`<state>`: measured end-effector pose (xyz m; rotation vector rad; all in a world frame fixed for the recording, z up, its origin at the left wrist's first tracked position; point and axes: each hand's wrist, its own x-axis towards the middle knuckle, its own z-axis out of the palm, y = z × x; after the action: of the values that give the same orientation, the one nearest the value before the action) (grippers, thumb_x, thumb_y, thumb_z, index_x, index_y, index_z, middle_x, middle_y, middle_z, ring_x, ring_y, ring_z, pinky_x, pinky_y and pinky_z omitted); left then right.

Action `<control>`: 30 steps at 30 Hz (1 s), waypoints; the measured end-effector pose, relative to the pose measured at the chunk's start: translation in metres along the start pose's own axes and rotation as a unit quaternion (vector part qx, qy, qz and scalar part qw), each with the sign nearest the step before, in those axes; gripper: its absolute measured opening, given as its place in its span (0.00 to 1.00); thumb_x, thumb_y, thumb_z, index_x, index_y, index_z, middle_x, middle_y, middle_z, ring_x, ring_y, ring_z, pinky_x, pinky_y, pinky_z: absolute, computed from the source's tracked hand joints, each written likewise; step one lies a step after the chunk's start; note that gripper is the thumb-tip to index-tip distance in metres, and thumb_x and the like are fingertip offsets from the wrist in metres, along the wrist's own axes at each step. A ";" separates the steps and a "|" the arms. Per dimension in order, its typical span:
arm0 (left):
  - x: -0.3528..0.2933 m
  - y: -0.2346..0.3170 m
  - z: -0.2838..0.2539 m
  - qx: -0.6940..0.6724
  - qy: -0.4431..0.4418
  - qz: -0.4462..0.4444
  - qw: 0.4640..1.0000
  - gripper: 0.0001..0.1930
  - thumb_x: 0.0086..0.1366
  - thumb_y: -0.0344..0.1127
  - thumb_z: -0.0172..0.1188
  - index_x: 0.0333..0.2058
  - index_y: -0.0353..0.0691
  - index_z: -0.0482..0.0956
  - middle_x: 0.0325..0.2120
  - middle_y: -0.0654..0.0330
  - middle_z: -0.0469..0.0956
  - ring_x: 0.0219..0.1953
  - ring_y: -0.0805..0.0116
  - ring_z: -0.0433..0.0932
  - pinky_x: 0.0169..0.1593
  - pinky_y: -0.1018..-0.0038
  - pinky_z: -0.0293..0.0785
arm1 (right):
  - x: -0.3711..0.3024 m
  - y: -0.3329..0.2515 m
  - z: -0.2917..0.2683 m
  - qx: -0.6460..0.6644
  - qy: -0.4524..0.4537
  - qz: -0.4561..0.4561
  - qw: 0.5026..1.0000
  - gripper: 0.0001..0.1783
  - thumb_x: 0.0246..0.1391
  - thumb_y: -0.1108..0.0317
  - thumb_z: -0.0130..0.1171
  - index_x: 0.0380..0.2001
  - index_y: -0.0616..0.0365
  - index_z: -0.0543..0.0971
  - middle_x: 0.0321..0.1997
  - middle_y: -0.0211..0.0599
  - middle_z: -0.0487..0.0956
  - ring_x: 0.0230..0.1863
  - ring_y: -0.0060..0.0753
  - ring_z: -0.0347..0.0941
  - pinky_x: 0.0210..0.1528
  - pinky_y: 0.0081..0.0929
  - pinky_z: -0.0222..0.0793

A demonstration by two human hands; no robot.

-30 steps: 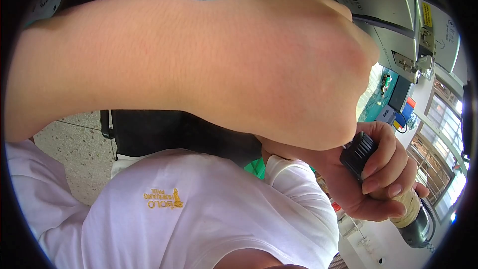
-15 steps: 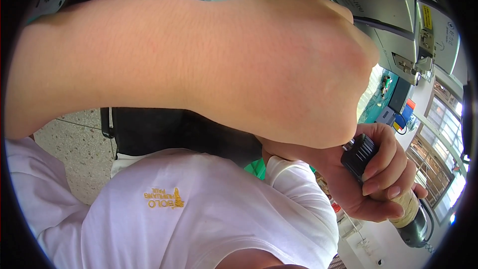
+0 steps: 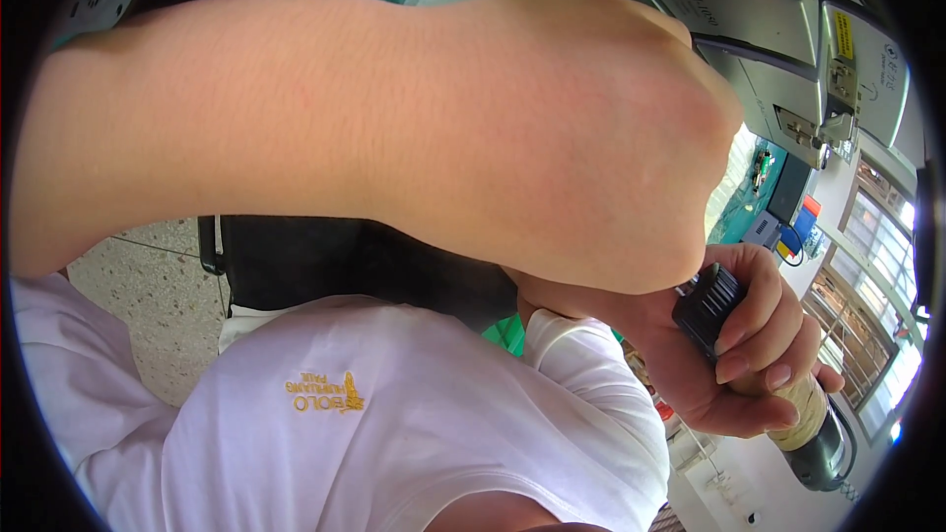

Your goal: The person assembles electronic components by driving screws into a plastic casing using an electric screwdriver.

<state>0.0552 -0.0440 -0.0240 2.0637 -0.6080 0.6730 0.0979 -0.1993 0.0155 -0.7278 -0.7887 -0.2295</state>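
Floor (image 3: pixel 138 276): speckled stone surface, visible at the left below the forearm.
Shirt (image 3: pixel 394 424): white, with a small yellow emblem on the chest; fills the lower middle of the view.
Chair (image 3: pixel 325 261): black, just behind the white shirt, under the forearm.
Left hand (image 3: pixel 581 138): closed in a fist, very close to the camera, with the back of the hand facing the lens. The forearm crosses the view from the left edge. The fingers are hidden, so it cannot be told whether they grip anything.
Tool handle (image 3: pixel 764 365): a black ribbed cap at the upper end, a tan wrapped section below it, and a dark grey end at the lower right. It lies tilted, at the lower right, directly beneath the left fist and touching it.
Right hand (image 3: pixel 739 355): wrapped around the tool handle, fingers curled over its middle, the thumb side hidden.
Machine (image 3: pixel 788 49): grey metal housing with latches, at the upper right, behind the left fist.
Windows (image 3: pixel 867 325): bright, at the far right edge.
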 end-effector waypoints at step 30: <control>0.003 0.003 -0.006 0.036 -0.049 0.044 0.997 0.08 0.39 0.35 0.63 0.14 0.36 0.78 0.16 0.52 0.76 0.22 0.54 0.80 0.27 0.64 0.77 | 0.001 0.001 0.000 0.018 -0.024 -0.006 1.000 0.23 0.54 0.65 0.64 0.52 0.52 0.70 0.25 0.21 0.74 0.17 0.12 0.69 0.21 0.11 0.67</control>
<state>0.0540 -0.0408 -0.0175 2.1554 -0.7445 0.6563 0.0986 -0.1981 0.0154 -0.6973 -0.8401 -0.2086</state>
